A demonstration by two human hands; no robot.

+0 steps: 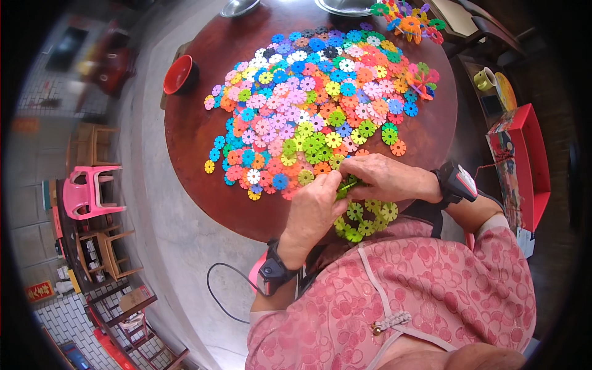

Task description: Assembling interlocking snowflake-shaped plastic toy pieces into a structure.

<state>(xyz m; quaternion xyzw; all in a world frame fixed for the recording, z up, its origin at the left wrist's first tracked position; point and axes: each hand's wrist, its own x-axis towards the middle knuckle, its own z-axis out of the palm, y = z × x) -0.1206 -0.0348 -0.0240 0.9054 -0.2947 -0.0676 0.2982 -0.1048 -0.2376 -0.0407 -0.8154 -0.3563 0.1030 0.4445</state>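
My left hand (311,209) and my right hand (390,177) meet at the near edge of a round brown table (194,139). Both pinch a green notched plastic disc (348,187) between the fingertips, which partly cover it. Just below hangs a cluster of joined yellow-green discs (366,227), close to my lap; how it connects to the held disc is hidden. Beyond my fingers spreads a wide heap of loose flower-shaped discs (296,111) in many colours. Several lime-green ones (314,145) lie nearest my hands.
A red bowl (178,74) stands at the table's left edge. Metal dishes (239,7) sit at the far side. Assembled disc flowers (409,27) rest at the far right. Right of the table are a red box (535,166) and a mug (485,79). A pink stool (83,192) is at left.
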